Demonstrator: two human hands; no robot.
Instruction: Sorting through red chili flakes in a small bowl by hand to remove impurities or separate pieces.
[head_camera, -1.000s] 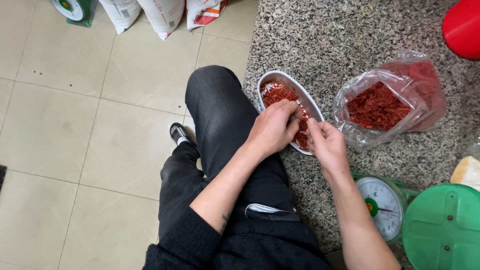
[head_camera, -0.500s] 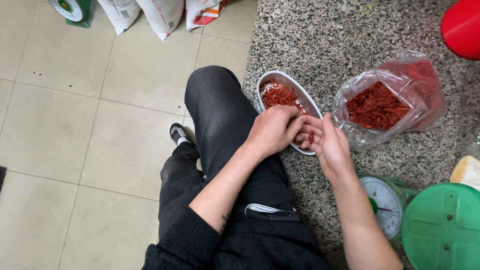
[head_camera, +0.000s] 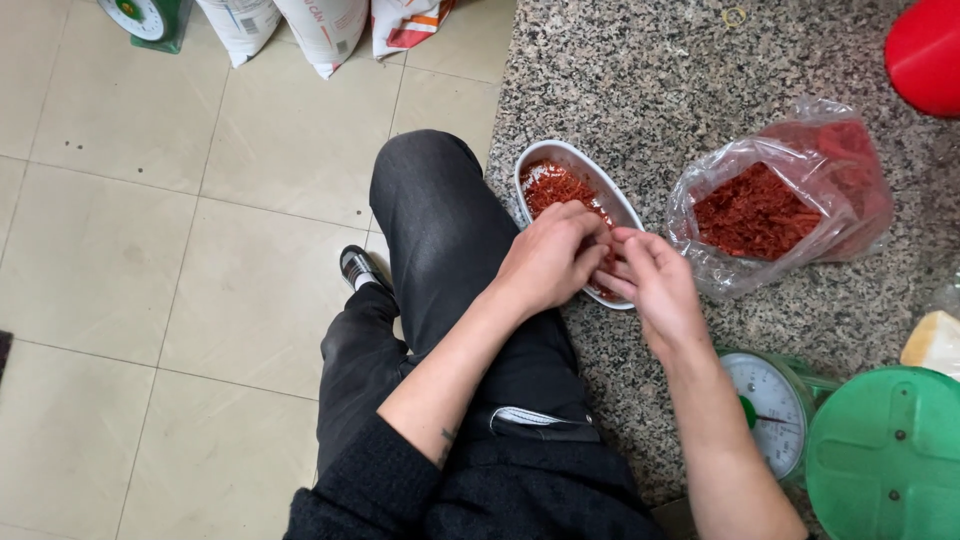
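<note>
Hands have drawn together: left hand (head_camera: 548, 262) and right hand (head_camera: 655, 282) pinch red shreds (head_camera: 552, 185) over the oval tray (head_camera: 528, 160); bits could spill onto the surface (head_camera: 620, 80).

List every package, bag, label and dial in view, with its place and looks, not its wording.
Clear plastic bag: on the granite counter, right of the oval tray, open, full of red shreds.
White sacks: on the floor at top, printed panels.
Green scale dial: counter, lower right, round white face.

Hands' fingers (head_camera: 600, 245) hide tray's (head_camera: 560, 152) near end (contents there unseen).
</note>
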